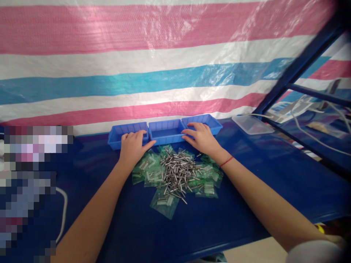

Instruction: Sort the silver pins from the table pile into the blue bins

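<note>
Three blue plastic bins stand in a row: the left bin (116,135), the middle bin (167,138) and the right bin (216,126). My left hand (134,147) has its fingers curled over the left bin's front, its thumb reaching to the middle bin's near corner. My right hand (203,139) grips where the middle and right bins meet, its thumb at the middle bin's front. Between my forearms lies a heap of small metal pins (179,171), on and among several green-tinted clear bags (166,206) that hold pins and pale pieces.
All this lies on a dark blue tabletop (131,226). A clear plastic lid or tray (252,125) sits at the back right, near a blue metal frame (298,60) and white cables (315,137). Behind hangs a striped plastic sheet (123,86). Another white cable (64,208) is at left.
</note>
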`<state>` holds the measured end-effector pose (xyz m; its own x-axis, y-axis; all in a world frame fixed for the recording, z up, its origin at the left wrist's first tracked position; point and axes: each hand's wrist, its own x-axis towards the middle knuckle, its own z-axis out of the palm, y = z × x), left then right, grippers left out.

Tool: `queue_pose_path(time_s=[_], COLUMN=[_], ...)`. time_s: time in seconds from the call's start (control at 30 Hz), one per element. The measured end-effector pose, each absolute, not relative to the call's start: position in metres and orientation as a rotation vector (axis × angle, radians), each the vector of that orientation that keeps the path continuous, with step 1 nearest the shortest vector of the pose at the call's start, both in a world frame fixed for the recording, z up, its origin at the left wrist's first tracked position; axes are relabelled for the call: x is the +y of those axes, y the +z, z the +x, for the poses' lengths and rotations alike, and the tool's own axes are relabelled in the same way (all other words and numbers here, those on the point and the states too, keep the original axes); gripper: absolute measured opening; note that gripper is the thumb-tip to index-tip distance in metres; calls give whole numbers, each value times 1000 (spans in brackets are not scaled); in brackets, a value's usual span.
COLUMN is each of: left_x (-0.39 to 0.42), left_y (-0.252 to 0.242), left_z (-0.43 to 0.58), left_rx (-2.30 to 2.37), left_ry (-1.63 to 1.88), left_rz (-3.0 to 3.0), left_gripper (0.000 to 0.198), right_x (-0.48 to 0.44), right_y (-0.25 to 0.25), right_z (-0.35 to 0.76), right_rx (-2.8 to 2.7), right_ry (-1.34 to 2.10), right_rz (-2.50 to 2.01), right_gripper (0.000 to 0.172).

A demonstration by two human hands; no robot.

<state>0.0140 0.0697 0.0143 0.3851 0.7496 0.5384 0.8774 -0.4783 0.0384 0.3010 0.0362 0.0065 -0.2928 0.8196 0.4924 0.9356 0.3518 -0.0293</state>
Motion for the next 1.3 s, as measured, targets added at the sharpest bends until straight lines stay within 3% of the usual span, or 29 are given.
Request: queue_pose_path(time_s=[0.97,1.13,1.3], left_x=[63,46,43], left_y=[26,27,17], left_z=[18,40,48], left_rx=[-1164,-829,-863], left_ry=[-908,-728,-572], left_rz=[-2495,-2968,-3155], left_gripper=[17,26,32], right_x=[38,38,38], right_y=[4,4,3], right_z=[292,290,290], right_rx=[-2157,-2151,-2148], right_ry=[-436,-447,-470], right_rz=[-1587,-1586,-1573], right_gripper=[30,31,28])
